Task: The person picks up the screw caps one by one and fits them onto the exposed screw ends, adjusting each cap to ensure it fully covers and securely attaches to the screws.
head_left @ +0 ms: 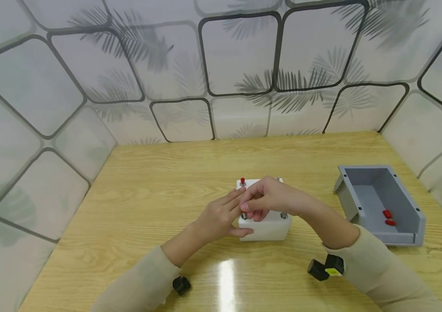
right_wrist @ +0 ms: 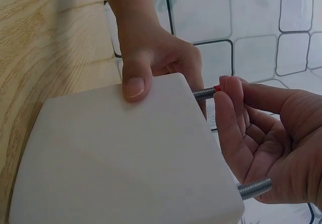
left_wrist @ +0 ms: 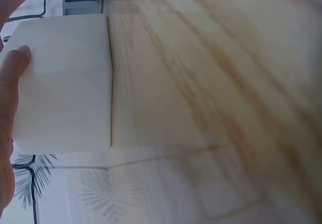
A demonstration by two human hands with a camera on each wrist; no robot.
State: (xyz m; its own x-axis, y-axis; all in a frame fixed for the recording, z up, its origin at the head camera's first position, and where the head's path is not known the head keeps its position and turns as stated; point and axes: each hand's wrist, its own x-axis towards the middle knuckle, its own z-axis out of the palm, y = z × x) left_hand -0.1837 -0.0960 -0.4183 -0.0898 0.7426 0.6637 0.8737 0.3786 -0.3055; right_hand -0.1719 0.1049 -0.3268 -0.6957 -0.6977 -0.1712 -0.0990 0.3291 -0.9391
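A white block point(head_left: 265, 232) stands on the table with threaded bolts sticking up from its top. My left hand point(head_left: 217, 219) holds the block's left side, its thumb point(right_wrist: 135, 85) on the near face and the fingers reaching along the top edge. Between thumb and fingertips, my right hand point(head_left: 277, 197) pinches a small red cap point(right_wrist: 218, 88) at the tip of the near-left bolt point(right_wrist: 204, 94). The near-right bolt point(right_wrist: 255, 188) is bare. Another red cap point(head_left: 242, 180) sits on the far-left bolt. The far-right bolt is mostly hidden behind the right hand.
To the right stands a grey open bin point(head_left: 396, 238) with two red caps point(head_left: 387, 214) inside. The wooden table point(head_left: 158, 186) is bounded at the back and sides by patterned curtain walls point(head_left: 240, 56). Dark wrist cameras point(head_left: 318, 269) hang at both sleeves.
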